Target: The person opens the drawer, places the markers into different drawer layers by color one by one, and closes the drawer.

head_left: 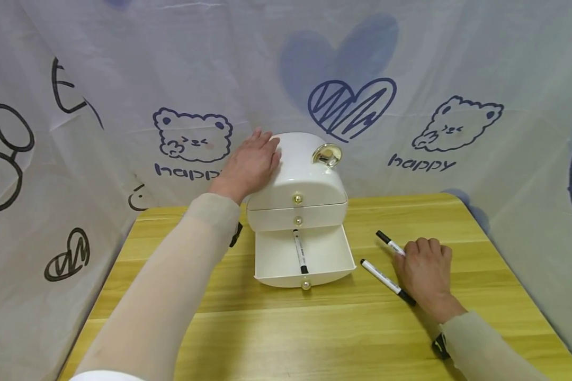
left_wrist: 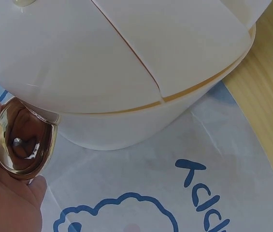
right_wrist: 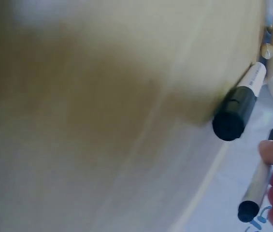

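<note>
A white dome-topped drawer box [head_left: 297, 180] stands at the table's back, its bottom drawer [head_left: 267, 254] pulled out with one black-and-white marker [head_left: 300, 251] lying inside. My left hand [head_left: 252, 163] rests on the upper left of the box. In the left wrist view, that hand [left_wrist: 10, 198] lies around a shiny gold ear-shaped piece [left_wrist: 27, 137] on the box's side. To the right of the box, my right hand [head_left: 426, 272] holds a second marker [head_left: 390, 243], pinched by the thumb in the right wrist view. A third marker [head_left: 386, 281] lies on the table beside this hand.
Another gold ear-shaped piece [head_left: 327, 155] is on the right of the box's top. Round knobs [head_left: 297, 199] sit on the drawer fronts. A printed cloth [head_left: 267, 63] hangs behind the wooden table [head_left: 267, 338] and along both sides.
</note>
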`<state>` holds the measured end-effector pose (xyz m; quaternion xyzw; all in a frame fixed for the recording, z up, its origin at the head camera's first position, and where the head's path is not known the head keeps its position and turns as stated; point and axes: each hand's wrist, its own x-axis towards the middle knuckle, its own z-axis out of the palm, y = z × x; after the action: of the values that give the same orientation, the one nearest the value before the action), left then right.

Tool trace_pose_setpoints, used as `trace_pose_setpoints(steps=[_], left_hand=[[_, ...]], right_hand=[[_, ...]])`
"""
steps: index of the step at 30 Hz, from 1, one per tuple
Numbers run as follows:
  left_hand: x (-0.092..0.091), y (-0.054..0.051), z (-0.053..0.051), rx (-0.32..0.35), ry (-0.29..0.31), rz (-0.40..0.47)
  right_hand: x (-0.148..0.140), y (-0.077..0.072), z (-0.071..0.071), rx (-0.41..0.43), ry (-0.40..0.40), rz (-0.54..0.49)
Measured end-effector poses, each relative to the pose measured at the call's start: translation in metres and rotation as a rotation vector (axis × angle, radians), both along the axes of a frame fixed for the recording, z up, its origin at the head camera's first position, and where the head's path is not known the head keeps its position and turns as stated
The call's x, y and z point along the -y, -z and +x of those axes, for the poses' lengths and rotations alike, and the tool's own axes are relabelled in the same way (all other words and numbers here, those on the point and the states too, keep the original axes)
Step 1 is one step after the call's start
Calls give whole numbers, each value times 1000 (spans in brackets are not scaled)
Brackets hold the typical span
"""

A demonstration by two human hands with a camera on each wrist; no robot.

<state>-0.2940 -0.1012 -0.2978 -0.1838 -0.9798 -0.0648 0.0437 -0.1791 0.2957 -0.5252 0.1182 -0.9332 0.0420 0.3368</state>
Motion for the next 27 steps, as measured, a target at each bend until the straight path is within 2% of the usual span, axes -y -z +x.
trace_pose_setpoints(steps=[5, 9, 14, 21, 27], left_hand=[[0, 1, 0, 2, -5, 20], [0, 1, 0, 4, -7, 20], [0, 1, 0, 8, -4, 21], [1, 0, 0, 8, 2, 22], [1, 0, 0, 9, 10, 12]], right_hand=[[4, -7, -3, -168, -28, 4], [9, -16, -4, -263, -45, 3], [17, -31, -1, -284, -62, -12], [38, -59, 5, -314, -136, -49], [57, -78, 10, -302, -170, -63]])
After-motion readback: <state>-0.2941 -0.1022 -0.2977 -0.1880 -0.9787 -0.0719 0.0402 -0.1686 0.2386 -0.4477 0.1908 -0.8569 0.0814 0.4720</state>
